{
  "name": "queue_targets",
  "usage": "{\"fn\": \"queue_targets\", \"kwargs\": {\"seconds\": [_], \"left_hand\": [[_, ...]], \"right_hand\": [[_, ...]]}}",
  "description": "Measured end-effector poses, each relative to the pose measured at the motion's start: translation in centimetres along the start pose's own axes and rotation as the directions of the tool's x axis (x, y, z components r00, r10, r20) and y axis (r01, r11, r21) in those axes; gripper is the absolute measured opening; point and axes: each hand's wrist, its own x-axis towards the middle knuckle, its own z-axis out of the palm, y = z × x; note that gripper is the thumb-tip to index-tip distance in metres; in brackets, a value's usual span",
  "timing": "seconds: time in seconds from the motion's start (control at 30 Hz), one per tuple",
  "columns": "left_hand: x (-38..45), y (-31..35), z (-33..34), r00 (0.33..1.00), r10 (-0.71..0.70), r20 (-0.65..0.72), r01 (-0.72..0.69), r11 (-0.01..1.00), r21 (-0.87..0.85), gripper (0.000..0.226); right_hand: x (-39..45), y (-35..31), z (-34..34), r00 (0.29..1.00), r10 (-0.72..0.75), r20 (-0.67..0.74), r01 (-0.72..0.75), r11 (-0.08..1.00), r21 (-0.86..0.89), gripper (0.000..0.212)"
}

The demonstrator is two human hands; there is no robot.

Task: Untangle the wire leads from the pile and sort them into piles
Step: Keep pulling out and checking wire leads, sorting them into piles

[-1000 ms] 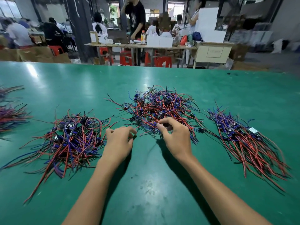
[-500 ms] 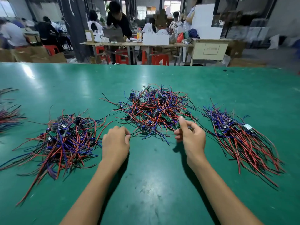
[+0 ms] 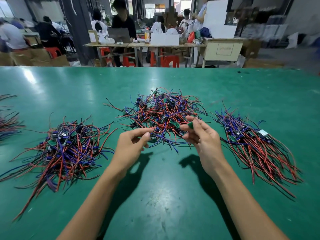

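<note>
Right hand [image 3: 202, 137] pinching a small green board [image 3: 191, 125] lifted off the near edge of the tangled middle pile [image 3: 164, 115] on the green bench [image 3: 161, 196]. Left hand [image 3: 131, 144] loosely curled, apparently gripping nothing. Sorted piles either side. Likely risk: snagged leads dragging neighbours along.

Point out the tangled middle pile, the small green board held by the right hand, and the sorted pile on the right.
Tangled middle pile [image 3: 162, 111], head view, its dense centre.
Small green board [image 3: 190, 125], head view, its flat green face.
Sorted pile on the right [image 3: 256, 146], head view, the red leads.
</note>
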Motion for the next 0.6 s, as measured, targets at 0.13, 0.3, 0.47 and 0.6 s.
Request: {"fn": "queue_targets", "kwargs": {"seconds": [0.13,0.3,0.47,0.6], "left_hand": [[-0.9,1.3,1.6,0.995,-0.005,0.1,0.027,0.975,-0.219,0.018],[-1.4,1.7,2.1,0.982,-0.007,0.186,0.056,0.965,-0.256,0.014],[-0.8,2.7,0.3,0.996,0.031,0.079,-0.004,0.946,-0.325,0.013],[0.7,2.4,-5.4,0.838,0.267,-0.475,-0.257,0.962,0.087,0.015]], "right_hand": [[-0.8,0.8,1.2,0.989,0.048,0.143,-0.035,0.995,-0.09,0.044],[-1.5,1.8,1.7,0.958,0.101,0.268,-0.023,0.959,-0.281,0.053],[-1.5,2.2,1.8,0.943,0.147,0.297,-0.047,0.947,-0.319,0.055],[-1.3,2.9,1.5,0.979,0.048,0.196,0.051,0.882,-0.469,0.033]]}}
